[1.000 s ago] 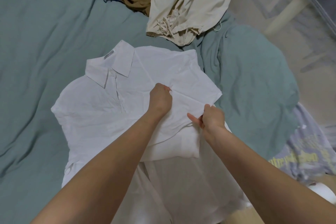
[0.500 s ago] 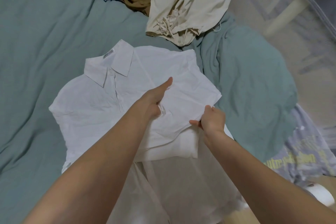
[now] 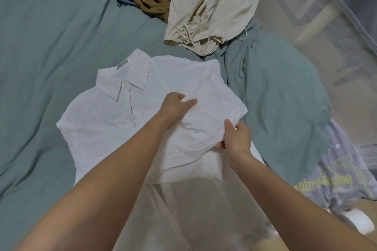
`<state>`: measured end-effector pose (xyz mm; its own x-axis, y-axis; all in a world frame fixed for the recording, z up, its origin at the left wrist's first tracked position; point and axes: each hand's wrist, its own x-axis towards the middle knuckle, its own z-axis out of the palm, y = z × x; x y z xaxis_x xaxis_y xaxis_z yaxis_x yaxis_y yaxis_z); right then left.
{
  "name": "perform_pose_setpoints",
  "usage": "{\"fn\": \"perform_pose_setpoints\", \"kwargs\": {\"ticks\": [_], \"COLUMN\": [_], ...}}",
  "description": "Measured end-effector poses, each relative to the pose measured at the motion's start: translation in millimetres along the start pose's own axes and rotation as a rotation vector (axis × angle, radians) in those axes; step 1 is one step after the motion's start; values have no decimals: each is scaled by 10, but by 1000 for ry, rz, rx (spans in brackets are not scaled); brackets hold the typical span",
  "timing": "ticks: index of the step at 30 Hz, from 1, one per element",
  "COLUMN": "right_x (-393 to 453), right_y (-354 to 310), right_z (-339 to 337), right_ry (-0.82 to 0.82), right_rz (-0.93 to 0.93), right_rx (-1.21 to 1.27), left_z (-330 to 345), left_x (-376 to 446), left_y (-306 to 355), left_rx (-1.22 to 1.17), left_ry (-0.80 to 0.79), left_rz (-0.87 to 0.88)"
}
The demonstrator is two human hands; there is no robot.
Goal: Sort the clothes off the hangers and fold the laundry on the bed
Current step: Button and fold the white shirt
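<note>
The head view shows the white collared shirt (image 3: 106, 126) lying flat on the teal bedsheet (image 3: 40, 47), my left hand (image 3: 175, 106) resting with relaxed fingers on its folded-over sleeve, and my right hand (image 3: 236, 138) pinching the fold's edge, beige drawstring shorts (image 3: 212, 10) beyond.

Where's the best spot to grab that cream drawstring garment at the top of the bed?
Probably the gathered drawstring hem of the cream garment, coming from the near side. That bunched edge points toward the person, lies clear of the white shirt, and gives thick fabric to pinch. Its far end is out of view.
</note>
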<state>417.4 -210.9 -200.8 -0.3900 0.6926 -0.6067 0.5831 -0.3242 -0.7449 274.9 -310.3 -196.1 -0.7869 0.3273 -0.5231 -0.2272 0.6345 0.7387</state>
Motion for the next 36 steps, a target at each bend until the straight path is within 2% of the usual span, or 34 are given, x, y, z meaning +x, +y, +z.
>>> {"fn": "perform_pose_setpoints", "kwargs": {"ticks": [3, 4, 7, 11, 16, 22, 25, 28, 32, 36], "right_x": [19, 34, 38, -260, -707, -890, -863, -885, -924, -917], "right_y": [59, 70, 82, 186, 346, 345, 365, 372, 352, 240], "right_z": [0, 10, 44, 98, 361, 590, 580, 529, 472, 437], "right_ry": [68, 104, 136, 24, -27, -56, -97, -144, -245, -284], "right_rz": [-62, -79, -30, 86, 179, 282, 414, 428, 358, 358], "right_rx": [-99, -95, -51, -50, -2, 124, 421, 564, 593, 633], "left_z": [-18, -13, -55, -468, -900, -876, -864, -818, -712, -570], "left_x": [10, -10, -46, -247, -576, -720, -780, -827, -803, -717], "left_y": [15, 45, 2, -397, -812, -905, -855, -822, -716, -549], "left_rx": [92, 123, 166, 241, 332, 533, 316, 120, 49, 186], "left_ry": [249, 288, 214, 199, -83, -112, -229, -258, -181, -151], "left_rz": [232, 303, 310, 229, 163, 196, 122, 2, 113, 226]}}
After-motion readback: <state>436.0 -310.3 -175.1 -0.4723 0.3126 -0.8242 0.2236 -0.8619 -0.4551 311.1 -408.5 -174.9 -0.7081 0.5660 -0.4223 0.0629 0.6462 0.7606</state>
